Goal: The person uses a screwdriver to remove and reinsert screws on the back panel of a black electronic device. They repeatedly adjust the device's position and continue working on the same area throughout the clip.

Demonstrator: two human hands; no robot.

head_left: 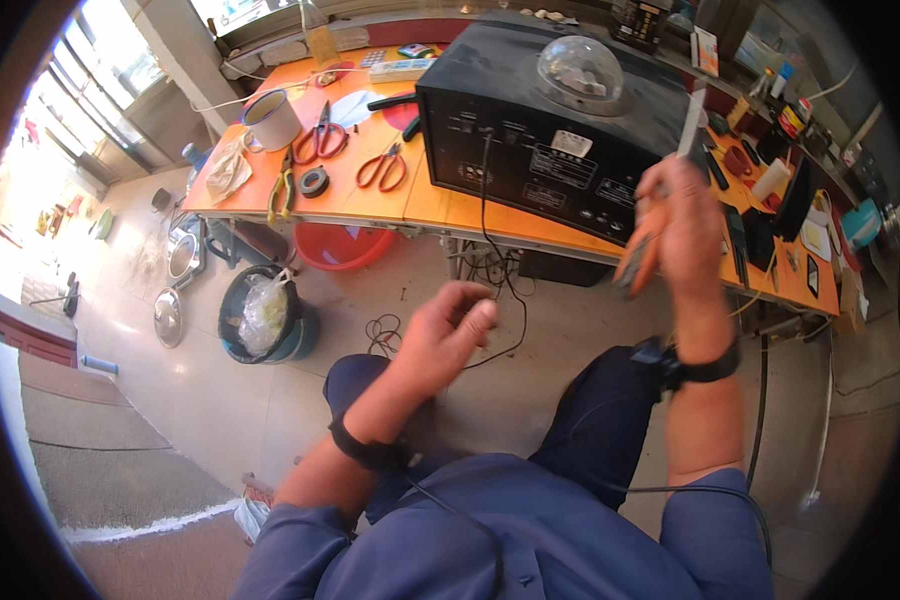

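My right hand (682,215) is closed around an orange-and-grey handled tool (642,250), just off the right front corner of a black box-shaped device (530,165). A flat pale blade-like piece (692,122) shows above that hand, in line with the handle; whether the two are joined I cannot tell. On the device's top sits a clear dome (582,75), and a black cable (486,180) hangs from its panel of sockets. My left hand (438,335) hovers over my lap, loosely curled, thumb apart, with nothing visible in it.
On the orange bench (435,205) lie red-handled scissors (322,140), red-handled cutters (382,170), yellow-handled pliers (283,188), black tape (314,182) and an enamel mug (271,122). Below stand a red basin (342,248) and a lined bucket (305,330). Tools and bottles crowd the right side.
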